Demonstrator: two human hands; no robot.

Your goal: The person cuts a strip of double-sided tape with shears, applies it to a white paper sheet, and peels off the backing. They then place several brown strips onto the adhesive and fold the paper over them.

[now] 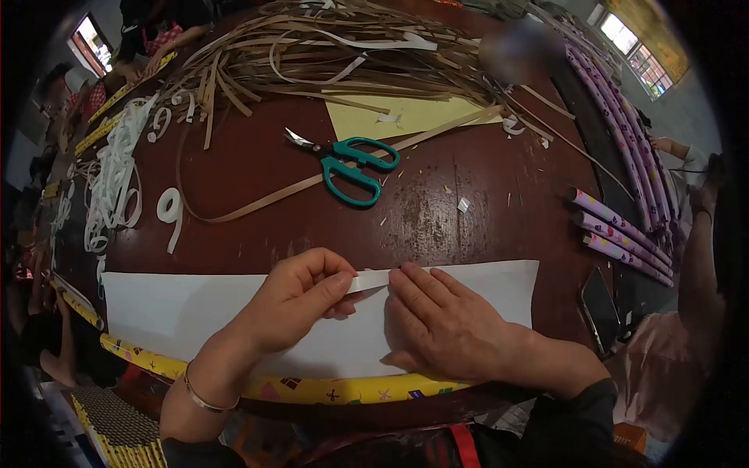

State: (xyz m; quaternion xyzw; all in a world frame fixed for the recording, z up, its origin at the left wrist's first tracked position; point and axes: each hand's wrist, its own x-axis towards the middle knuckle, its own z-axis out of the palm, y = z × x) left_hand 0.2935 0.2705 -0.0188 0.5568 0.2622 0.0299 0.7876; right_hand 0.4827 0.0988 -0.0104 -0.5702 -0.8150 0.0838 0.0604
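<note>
A white sheet of paper [187, 312] lies across the near part of the table, its front edge curling into a yellow patterned roll [355, 390]. My left hand [296, 300] is closed, pinching a short white strip [370, 281] between thumb and fingers near the sheet's far edge. My right hand [460, 327] lies flat on the sheet, its fingertips on the strip's right end. Beyond the hands rest scissors with green handles [355, 168], blades apart. A loose curl of white tape [169, 207] lies to the left.
Brown strips [351, 66] are heaped at the back, over yellow paper [413, 113]. White strips [117, 168] pile up at the left. Purple patterned rolls [624, 234] and a phone [601, 308] are at the right. Other people work around the table.
</note>
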